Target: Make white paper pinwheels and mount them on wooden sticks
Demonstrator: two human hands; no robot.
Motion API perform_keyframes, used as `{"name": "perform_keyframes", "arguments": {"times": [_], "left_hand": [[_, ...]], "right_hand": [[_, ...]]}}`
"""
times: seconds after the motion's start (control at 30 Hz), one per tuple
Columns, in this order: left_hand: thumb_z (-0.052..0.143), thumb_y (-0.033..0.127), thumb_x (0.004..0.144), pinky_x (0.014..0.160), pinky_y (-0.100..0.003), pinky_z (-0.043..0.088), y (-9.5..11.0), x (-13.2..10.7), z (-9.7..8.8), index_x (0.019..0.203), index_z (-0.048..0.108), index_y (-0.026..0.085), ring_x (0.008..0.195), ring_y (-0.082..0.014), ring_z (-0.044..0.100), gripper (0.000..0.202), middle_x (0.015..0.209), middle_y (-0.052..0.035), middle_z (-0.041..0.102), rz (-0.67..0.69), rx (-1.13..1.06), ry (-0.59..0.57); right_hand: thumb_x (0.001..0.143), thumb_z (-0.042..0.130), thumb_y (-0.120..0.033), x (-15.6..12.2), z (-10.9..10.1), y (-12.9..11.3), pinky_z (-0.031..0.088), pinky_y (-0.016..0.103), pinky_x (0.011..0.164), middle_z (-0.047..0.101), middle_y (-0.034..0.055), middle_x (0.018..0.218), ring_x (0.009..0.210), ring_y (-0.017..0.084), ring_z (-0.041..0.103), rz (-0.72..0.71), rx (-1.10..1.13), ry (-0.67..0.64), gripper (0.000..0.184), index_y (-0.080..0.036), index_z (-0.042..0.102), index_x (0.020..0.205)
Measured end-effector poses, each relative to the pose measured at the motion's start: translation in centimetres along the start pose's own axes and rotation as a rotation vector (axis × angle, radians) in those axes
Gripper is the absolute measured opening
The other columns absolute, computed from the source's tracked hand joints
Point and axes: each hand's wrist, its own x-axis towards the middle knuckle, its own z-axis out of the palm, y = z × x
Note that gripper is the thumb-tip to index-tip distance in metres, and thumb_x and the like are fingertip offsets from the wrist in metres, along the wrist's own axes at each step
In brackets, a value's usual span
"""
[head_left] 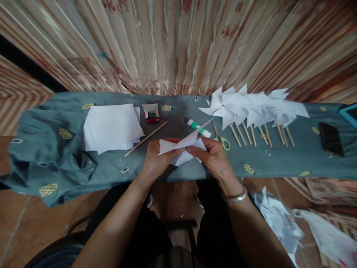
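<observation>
Between my two hands is a white paper pinwheel [187, 143], its blades partly folded inward. My left hand [158, 155] grips its left side, with the thumb near the middle. From the right, my right hand [214, 153] pinches the paper close to the centre. A wooden stick [146, 138] lies just left of my left hand. Beyond the paper is a glue stick [199, 128] with a green label. Scissors [222, 140] with green handles rest by my right hand. An open small box of metal pins [151, 113] stands farther back.
A stack of white paper sheets [114, 124] lies at the left. Several pinwheels on sticks [251, 108] overlap at the back right. A dark phone [331, 139] lies at the right end of the cloth-covered table [281, 160]. Paper scraps [277, 216] are below, by a plastic bag [326, 230].
</observation>
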Motion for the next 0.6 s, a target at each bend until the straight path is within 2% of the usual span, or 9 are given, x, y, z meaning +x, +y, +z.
{"name": "perform_keyframes", "arguments": {"times": [0.3,0.6], "left_hand": [[0.081,0.030,0.055,0.050,-0.024,0.039,-0.48,0.16,-0.52,0.072,0.077,0.019,0.055,-0.0153,0.056,0.020,0.065,-0.0031,0.070,0.044,0.037,-0.059],[0.082,0.030,0.054,0.049,-0.024,0.040,-0.30,0.15,-0.48,0.071,0.076,0.019,0.054,-0.0150,0.055,0.021,0.064,-0.0026,0.069,0.043,0.058,-0.040]], "right_hand": [[0.063,0.080,-0.036,0.22,0.29,0.31,0.049,0.029,0.058,0.069,-0.0016,0.067,0.059,0.014,0.056,-0.005,-0.006,0.025,0.018,-0.023,0.075,0.075],[0.064,0.079,-0.036,0.31,0.26,0.64,0.049,0.031,0.060,0.069,-0.0014,0.068,0.061,0.015,0.057,0.003,-0.007,0.021,0.018,-0.024,0.075,0.077]]}}
